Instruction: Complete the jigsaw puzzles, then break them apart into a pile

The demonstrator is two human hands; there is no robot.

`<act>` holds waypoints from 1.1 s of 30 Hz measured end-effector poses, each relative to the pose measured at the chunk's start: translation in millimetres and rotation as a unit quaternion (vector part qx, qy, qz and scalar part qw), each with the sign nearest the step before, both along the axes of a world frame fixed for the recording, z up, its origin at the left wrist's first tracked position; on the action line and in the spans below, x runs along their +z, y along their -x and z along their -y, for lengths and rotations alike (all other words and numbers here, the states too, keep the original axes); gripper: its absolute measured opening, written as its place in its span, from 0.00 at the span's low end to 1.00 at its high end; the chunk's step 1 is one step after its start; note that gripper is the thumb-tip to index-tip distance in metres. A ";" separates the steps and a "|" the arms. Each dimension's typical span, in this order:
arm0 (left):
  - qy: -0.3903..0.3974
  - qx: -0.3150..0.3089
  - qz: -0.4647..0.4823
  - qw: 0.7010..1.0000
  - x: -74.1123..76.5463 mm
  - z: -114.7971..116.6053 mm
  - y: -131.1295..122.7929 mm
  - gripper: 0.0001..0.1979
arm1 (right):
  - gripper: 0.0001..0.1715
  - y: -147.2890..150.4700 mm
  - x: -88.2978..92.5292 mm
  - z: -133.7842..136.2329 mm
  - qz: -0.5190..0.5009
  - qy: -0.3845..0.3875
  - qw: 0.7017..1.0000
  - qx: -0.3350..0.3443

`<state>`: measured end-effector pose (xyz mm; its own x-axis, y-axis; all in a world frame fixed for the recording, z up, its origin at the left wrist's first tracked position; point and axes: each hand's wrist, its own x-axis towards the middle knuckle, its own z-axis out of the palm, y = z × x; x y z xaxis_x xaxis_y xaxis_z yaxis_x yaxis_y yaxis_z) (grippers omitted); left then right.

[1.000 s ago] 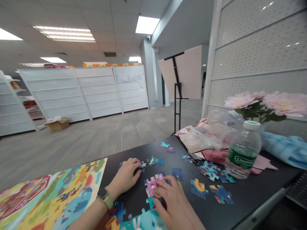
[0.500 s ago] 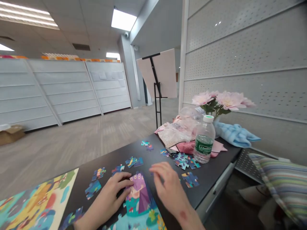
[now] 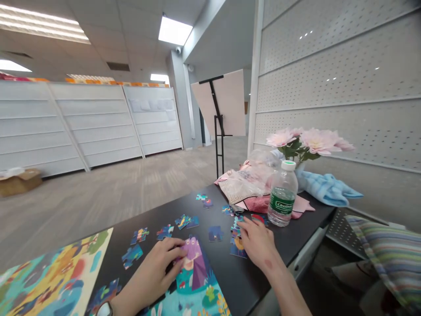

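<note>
A partly assembled jigsaw puzzle (image 3: 205, 287), with a purple castle-like figure, a frog and plants, lies on the dark tabletop (image 3: 241, 287). My left hand (image 3: 161, 265) rests at its upper left edge, fingers bent, with fingertips and thumb holding the purple part. Over on the right, my right hand (image 3: 258, 239) lies palm down on loose puzzle pieces (image 3: 237, 247). Its fingers are stretched out and apart, their tips touching the pieces; part of this group is hidden beneath. A single blue piece (image 3: 215, 233) lies between the hands.
More loose pieces (image 3: 187, 221) are scattered along the far side. A colourful picture sheet (image 3: 62, 276) lies at left. A water bottle (image 3: 283, 197) stands close beyond my right hand, before crumpled pink wrapping (image 3: 250, 180), pink flowers (image 3: 319, 139) and a blue cloth (image 3: 329, 188).
My right hand has moved from beside the puzzle, right and away from me, onto the loose pieces, some of which have shifted. My left hand stays at the puzzle's edge. The view has turned slightly.
</note>
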<state>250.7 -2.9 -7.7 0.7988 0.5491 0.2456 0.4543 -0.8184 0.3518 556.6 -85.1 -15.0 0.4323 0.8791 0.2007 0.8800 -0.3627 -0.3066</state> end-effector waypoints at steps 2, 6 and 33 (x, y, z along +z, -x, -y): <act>0.008 -0.001 0.005 1.000 2.1 0.4 -1.3 0.12 | 0.25 2.5 8.2 -8.0 -0.002 -0.009 1.000 0.026; 0.010 -0.003 0.026 1.000 4.9 0.8 -1.1 0.12 | 0.26 -4.9 35.5 -46.4 0.018 -0.003 0.993 0.119; 0.187 0.065 0.291 0.936 -1.6 -14.5 9.5 0.16 | 0.16 127.0 33.2 -61.5 -0.307 -0.070 0.884 0.347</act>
